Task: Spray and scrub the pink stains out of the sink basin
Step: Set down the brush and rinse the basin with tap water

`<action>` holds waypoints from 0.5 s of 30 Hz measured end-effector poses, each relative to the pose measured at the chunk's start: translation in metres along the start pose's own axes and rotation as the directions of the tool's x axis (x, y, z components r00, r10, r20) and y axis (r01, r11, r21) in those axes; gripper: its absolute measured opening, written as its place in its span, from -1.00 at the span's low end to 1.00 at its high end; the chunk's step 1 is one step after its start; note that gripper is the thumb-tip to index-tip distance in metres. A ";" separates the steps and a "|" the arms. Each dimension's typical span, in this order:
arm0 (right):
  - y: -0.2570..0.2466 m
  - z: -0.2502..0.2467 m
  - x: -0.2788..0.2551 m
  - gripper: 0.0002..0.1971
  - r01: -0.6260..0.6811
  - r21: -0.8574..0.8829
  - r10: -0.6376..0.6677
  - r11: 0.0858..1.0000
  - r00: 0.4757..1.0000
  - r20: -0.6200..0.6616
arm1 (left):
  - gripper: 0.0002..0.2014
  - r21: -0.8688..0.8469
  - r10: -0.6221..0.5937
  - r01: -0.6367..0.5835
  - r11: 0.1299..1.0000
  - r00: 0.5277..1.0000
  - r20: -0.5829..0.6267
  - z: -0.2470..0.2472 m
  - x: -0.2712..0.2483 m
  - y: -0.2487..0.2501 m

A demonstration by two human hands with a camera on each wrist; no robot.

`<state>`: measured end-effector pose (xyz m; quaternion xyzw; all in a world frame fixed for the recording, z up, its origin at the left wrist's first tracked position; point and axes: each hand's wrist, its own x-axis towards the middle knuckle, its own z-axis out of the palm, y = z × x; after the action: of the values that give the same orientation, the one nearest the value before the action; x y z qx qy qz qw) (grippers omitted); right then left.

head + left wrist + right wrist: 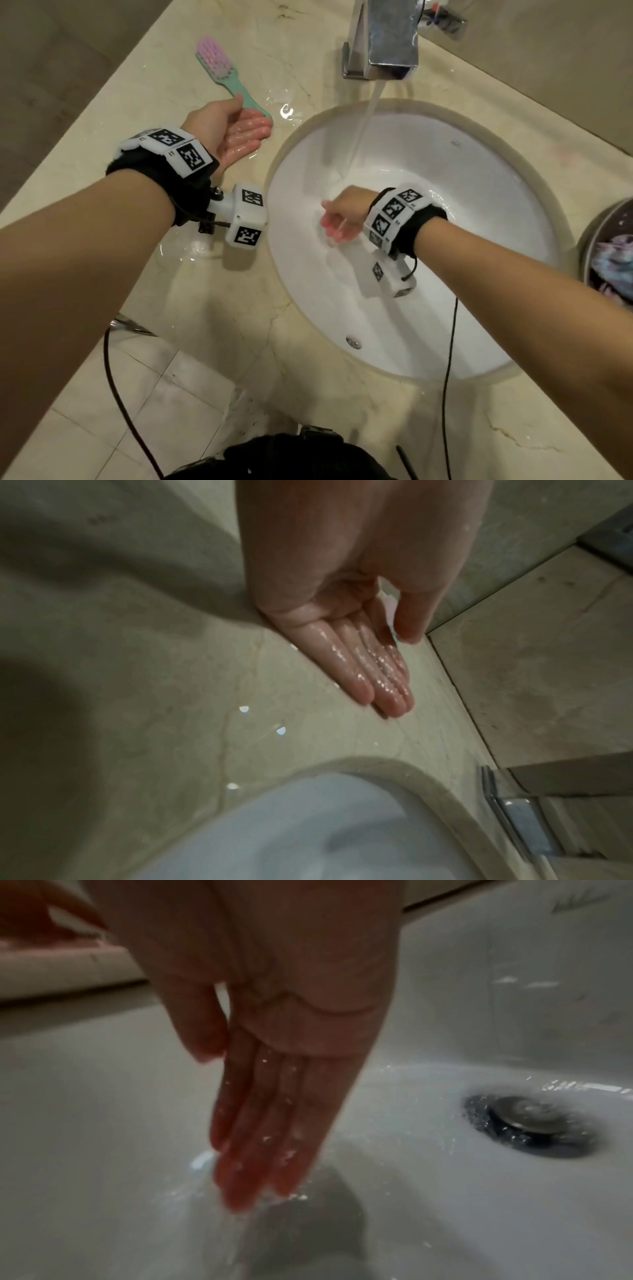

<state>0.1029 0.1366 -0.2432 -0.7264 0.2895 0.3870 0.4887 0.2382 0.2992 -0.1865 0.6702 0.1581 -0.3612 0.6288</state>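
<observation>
The white sink basin point(479, 212) is set in a beige marble counter point(212, 308), and water runs into it from the chrome tap point(387, 37). My right hand point(337, 222) is down inside the basin point(103, 1123), wet fingers point(260, 1137) straight and together, tips against the wet wall, left of the drain point(529, 1118). My left hand point(239, 133) hovers palm-up over the counter left of the basin, fingers point(369, 669) straight and wet, holding nothing. A green brush with pink bristles point(219, 65) lies on the counter just beyond it. No pink stain shows in the basin.
Water puddles point(284, 109) sit on the counter by the brush handle and near the basin's left rim. A round dark container point(609, 253) stands at the right edge. An overflow hole point(353, 342) marks the near basin wall. Black cables point(448, 359) hang from both wrists.
</observation>
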 end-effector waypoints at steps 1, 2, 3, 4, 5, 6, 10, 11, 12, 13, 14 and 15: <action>0.006 -0.001 0.005 -0.58 -0.027 -0.141 0.023 0.990 0.999 -0.030 | -0.69 0.002 -0.001 0.001 1.000 1.000 -0.005 0.000 0.000 0.000; 0.011 -0.005 0.011 -0.60 -0.056 -0.205 0.037 0.977 0.995 -0.096 | -0.69 0.005 -0.002 0.002 1.000 1.000 -0.011 0.001 0.000 0.000; 0.013 -0.010 0.014 -0.61 -0.088 -0.214 0.048 0.973 0.981 -0.186 | -0.69 0.007 -0.004 0.004 1.000 1.000 -0.015 0.001 0.000 0.000; 0.013 -0.016 0.016 -0.61 -0.107 -0.199 0.049 0.974 0.960 -0.276 | -0.68 0.008 -0.004 0.004 1.000 1.000 -0.018 0.001 0.001 0.000; 0.012 -0.021 0.016 -0.62 -0.110 -0.154 0.053 0.982 0.940 -0.337 | -0.68 0.005 -0.004 0.004 1.000 1.000 -0.021 0.001 0.001 0.000; 0.010 -0.025 0.016 -0.65 -0.080 -0.056 0.054 0.995 0.929 -0.365 | -0.68 0.003 -0.003 0.003 1.000 1.000 -0.025 0.002 0.001 0.000; 0.011 -0.037 0.005 -0.67 -0.009 0.322 0.127 0.947 0.928 -0.349 | -0.67 0.039 -0.023 0.026 0.999 0.997 -0.078 0.007 -0.001 0.005; 0.013 -0.039 0.001 -0.66 0.000 0.360 0.132 0.933 0.930 -0.343 | -0.66 0.070 -0.033 0.040 0.997 0.994 -0.102 0.009 -0.002 0.008; 0.016 -0.041 -0.001 -0.65 0.017 0.396 0.133 0.918 0.928 -0.348 | -0.65 0.103 -0.044 0.057 0.993 0.991 -0.126 0.013 -0.002 0.011; 0.020 -0.042 -0.004 -0.65 0.038 0.446 0.139 0.894 0.924 -0.356 | -0.64 0.127 -0.058 0.077 0.989 0.987 -0.150 0.017 -0.003 0.015; 0.024 -0.044 -0.008 -0.65 0.057 0.499 0.148 0.864 0.920 -0.363 | -0.63 0.135 -0.068 0.092 0.987 0.983 -0.169 0.021 -0.004 0.017; 0.028 -0.046 -0.011 -0.65 0.072 0.546 0.160 0.835 0.917 -0.365 | -0.61 0.126 -0.075 0.098 0.987 0.981 -0.176 0.026 -0.006 0.019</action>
<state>0.0877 0.0839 -0.2369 -0.6114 0.4976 0.1443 0.5981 0.2390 0.2726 -0.1676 0.7320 0.2159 -0.3393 0.5499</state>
